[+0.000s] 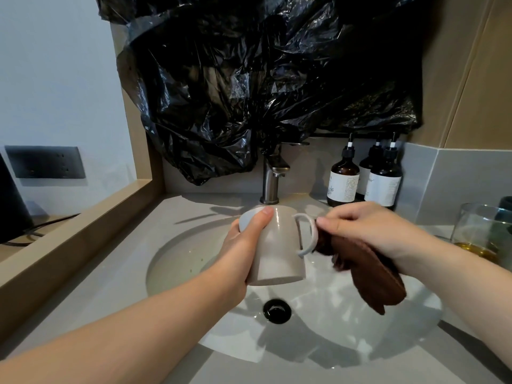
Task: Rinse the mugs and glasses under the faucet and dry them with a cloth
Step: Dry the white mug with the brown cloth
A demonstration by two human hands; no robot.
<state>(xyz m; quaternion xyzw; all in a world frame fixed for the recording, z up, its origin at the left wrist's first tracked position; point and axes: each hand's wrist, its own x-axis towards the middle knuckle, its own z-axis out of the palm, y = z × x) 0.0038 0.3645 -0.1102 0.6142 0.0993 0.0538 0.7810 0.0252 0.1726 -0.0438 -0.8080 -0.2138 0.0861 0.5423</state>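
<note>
The mug (277, 245), pale grey and ceramic, is held in the air above the sink basin (177, 261), in front of the faucet (271, 178). It lies tilted, with its base toward the camera and its mouth turned away, so the inside cannot be seen. The left hand (243, 245) grips it around the body, the thumb on top near the rim and the fingers curled below. The handle (311, 231) of the mug points to the right. There the right hand (368, 228) pinches a brown cloth (371, 275) with curled fingers, the fingertips just beside the handle. The cloth touches the handle, and the rest of it hangs down under the wrist.

The basin has wet shiny patches and some small yellowish drops on its left wall. A black drain (277, 311) sits in the bottom. No water is seen coming from the faucet.

On the grey counter (110, 286), behind the right hand, stand three amber pump bottles (343, 181) with white labels, close together. At the far right stands a clear glass (482, 231) with a little yellow liquid at its bottom. A crumpled black plastic bag (249, 79) covers the wall above the faucet.
</note>
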